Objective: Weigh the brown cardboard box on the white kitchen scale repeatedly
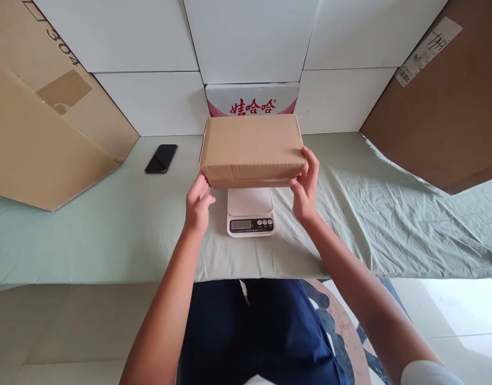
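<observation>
A closed brown cardboard box [251, 141] is held between my two hands, over the rear part of a white digital kitchen scale [250, 202]. My left hand [198, 202] grips the box's near left corner, with some fingers hidden beneath it. At the near right corner, my right hand [305, 184] has its fingers along the side and its thumb at the lower front edge. The scale's plate is partly covered from view by the box; its dark display and buttons face me. Whether the box touches the scale, I cannot tell.
A black phone [161, 159] lies on the green cloth [149, 230] to the left. Behind the box stands a white carton [252, 96] with red lettering. Large cardboard panels stand at left [49, 128] and right [442, 107], and white panels [249, 40] form the back.
</observation>
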`<state>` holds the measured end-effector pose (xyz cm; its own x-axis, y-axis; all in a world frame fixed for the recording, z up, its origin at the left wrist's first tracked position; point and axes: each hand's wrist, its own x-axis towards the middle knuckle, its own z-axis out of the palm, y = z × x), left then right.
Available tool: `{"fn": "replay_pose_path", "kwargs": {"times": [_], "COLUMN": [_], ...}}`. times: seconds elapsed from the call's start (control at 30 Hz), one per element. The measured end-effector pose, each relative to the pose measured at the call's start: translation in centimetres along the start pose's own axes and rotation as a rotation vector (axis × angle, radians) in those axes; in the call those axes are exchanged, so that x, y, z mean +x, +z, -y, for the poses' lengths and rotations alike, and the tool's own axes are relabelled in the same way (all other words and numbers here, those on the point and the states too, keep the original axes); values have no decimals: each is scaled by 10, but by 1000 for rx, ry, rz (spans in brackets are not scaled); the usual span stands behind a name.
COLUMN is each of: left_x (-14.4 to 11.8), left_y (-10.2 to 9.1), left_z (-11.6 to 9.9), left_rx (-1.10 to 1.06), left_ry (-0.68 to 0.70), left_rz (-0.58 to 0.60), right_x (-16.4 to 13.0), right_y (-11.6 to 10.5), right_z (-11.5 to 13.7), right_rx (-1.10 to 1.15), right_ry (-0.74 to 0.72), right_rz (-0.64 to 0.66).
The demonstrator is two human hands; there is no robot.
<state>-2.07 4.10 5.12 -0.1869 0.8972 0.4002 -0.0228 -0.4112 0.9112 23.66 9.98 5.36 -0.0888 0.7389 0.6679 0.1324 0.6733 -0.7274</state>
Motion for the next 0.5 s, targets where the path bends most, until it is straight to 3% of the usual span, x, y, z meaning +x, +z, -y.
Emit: {"fn": "replay_pose_path", "kwargs": {"times": [0.1, 0.2, 0.33, 0.5], "left_x": [42, 64, 66, 63], "left_y": [7, 17, 20, 6], "left_z": [17, 48, 79, 91], "left_rx": [18, -41, -86, -64], "left_ry": [19, -2, -44, -52], "left_rz": [26, 34, 55, 12], "right_x": [32, 43, 37, 37], "right_y": [10, 18, 22, 26], "right_z": [-28, -61, -83, -86], "right_rx": [41, 61, 97, 121], "right_ry": [41, 102, 169, 184], "right_rz": [-25, -113, -118, -12]}}
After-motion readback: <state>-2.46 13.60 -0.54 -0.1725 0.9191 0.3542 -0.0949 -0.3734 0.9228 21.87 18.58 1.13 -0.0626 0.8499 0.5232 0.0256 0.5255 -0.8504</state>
